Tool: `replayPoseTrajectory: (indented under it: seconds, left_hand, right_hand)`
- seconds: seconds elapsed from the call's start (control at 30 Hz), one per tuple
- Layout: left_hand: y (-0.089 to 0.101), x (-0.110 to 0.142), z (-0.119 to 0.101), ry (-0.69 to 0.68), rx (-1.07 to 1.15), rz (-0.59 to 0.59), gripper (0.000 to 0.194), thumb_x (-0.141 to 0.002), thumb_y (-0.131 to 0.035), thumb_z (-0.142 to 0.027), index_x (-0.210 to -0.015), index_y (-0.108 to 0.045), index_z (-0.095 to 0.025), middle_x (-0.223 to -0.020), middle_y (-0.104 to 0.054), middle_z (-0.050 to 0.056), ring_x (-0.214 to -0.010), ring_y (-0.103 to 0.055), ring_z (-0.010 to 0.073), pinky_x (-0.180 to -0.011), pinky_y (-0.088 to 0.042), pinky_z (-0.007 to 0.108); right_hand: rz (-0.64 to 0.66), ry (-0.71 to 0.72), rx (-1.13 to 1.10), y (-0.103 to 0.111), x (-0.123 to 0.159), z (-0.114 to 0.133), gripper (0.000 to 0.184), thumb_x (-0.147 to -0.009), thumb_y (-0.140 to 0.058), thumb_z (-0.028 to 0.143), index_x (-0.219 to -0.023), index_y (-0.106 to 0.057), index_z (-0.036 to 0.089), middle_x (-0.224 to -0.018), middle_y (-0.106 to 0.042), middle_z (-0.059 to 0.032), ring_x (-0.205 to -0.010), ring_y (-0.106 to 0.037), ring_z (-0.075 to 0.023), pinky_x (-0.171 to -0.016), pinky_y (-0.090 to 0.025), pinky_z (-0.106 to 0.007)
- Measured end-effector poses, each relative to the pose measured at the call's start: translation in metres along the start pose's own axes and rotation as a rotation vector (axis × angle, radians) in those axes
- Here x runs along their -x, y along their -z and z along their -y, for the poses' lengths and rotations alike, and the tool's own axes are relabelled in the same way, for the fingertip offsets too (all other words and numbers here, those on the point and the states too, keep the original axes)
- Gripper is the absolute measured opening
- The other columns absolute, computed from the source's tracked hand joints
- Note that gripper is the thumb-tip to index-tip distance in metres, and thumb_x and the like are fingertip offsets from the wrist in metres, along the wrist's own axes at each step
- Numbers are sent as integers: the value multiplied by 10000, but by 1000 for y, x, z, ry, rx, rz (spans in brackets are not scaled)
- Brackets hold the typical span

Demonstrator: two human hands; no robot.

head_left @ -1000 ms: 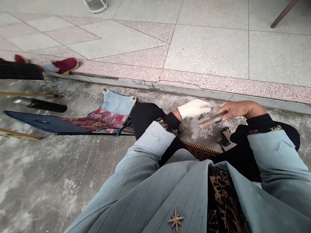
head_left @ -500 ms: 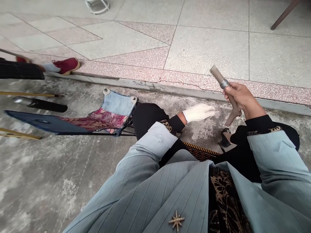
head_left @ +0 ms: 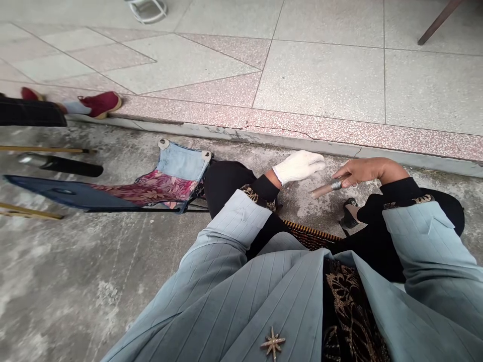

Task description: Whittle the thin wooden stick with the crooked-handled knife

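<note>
My left hand (head_left: 299, 166) wears a white knitted glove and is held low over the rough concrete floor (head_left: 113, 261), fingers bent together; whatever is under it is hidden. My right hand (head_left: 364, 172) is bare and grips a short brown wooden stick with a metal band (head_left: 327, 188). The stick lies nearly flat and points left, its tip just below the gloved fingers. Both forearms are in grey-blue pinstriped sleeves over black patterned cuffs.
A folding stool with denim and red floral fabric (head_left: 166, 177) lies to my left. Further left lie a dark flat blade (head_left: 62, 165) and thin yellow sticks (head_left: 30, 212). Another person's red shoe (head_left: 100, 102) rests at the raised terrazzo step (head_left: 302, 136). A black heeled shoe (head_left: 349, 215) shows below my right hand.
My right hand lifted the banded stick up and upright, then swung it back down beside the gloved left hand, which shifted only slightly.
</note>
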State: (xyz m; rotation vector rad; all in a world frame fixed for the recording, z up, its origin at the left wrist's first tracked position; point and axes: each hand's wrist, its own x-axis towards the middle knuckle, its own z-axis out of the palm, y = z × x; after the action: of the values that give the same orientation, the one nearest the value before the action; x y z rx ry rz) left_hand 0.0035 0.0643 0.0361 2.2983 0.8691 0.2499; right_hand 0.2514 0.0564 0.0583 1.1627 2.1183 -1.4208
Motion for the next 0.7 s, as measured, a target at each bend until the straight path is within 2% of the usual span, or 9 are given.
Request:
replayPoseTrajectory:
  seconds: [0.03,0.1,0.23,0.33,0.43,0.5,0.57,0.63,0.7]
  left_hand:
    - [2,0,1,11,43,-15,327,-948,-420,-366,-905,-673,-163,-776,-652,15,-713,-550,147,-647,-339,261]
    - [5,0,1,28,139,-64,312,-946,-424,-350,-881,-655,-151,-768,-646,11,-695,-545,132,-654,-353,251]
    - [2,-3,0,88,237,-146,338,-961,-396,-363,-861,-626,-138,-772,-643,16,-690,-545,124,-679,-373,248]
    - [-3,-6,-3,67,176,-71,347,-960,-398,-370,-831,-628,-145,-742,-627,12,-686,-533,132,-682,-362,259]
    - [-9,-8,-5,25,80,-23,340,-959,-399,-366,-865,-649,-156,-762,-631,17,-716,-537,148,-676,-346,266]
    - [-13,-7,-5,-7,37,3,344,-962,-400,-384,-906,-660,-167,-780,-638,19,-725,-543,153,-667,-340,267]
    - [-16,-6,-4,-47,7,41,363,-967,-397,-408,-914,-667,-172,-786,-640,20,-716,-546,152,-658,-337,268]
    - [-16,-4,-3,-61,-17,66,381,-967,-396,-421,-899,-675,-171,-783,-640,23,-705,-547,151,-649,-336,270]
    - [-13,-3,-1,-51,-24,58,366,-958,-410,-407,-904,-684,-171,-795,-648,25,-714,-552,152,-651,-337,270]
  right_hand:
    - [23,74,-84,1,6,2,444,-757,-718,467,-1149,-759,263,-989,-744,-31,-881,-658,-238,-787,-482,-333]
    - [-58,184,-274,3,17,6,524,-758,-727,467,-1239,-711,262,-986,-730,-27,-836,-652,-200,-764,-495,-318]
    - [-545,272,-655,8,30,9,541,-767,-742,436,-1251,-677,203,-883,-698,-45,-712,-609,-152,-657,-504,-280]
    - [-781,225,-770,10,24,6,460,-772,-739,436,-1144,-702,169,-816,-675,-56,-647,-573,-146,-597,-498,-274]
    - [-876,58,-691,8,9,-1,441,-798,-709,386,-1169,-690,147,-798,-667,-62,-623,-556,-147,-611,-499,-293]
    - [-908,-91,-521,6,-1,-6,476,-827,-669,361,-1254,-659,151,-859,-684,-77,-670,-583,-166,-665,-507,-324]
    - [-865,-228,-274,3,-8,-10,495,-839,-647,363,-1300,-645,183,-960,-699,-95,-775,-620,-210,-737,-503,-369]
    - [-712,-272,-37,0,-12,-12,466,-829,-649,364,-1271,-673,219,-1041,-703,-99,-886,-632,-257,-794,-484,-394]
    - [-483,-204,74,-2,-14,-10,414,-810,-659,362,-1201,-715,237,-1053,-709,-87,-925,-630,-271,-802,-470,-381]
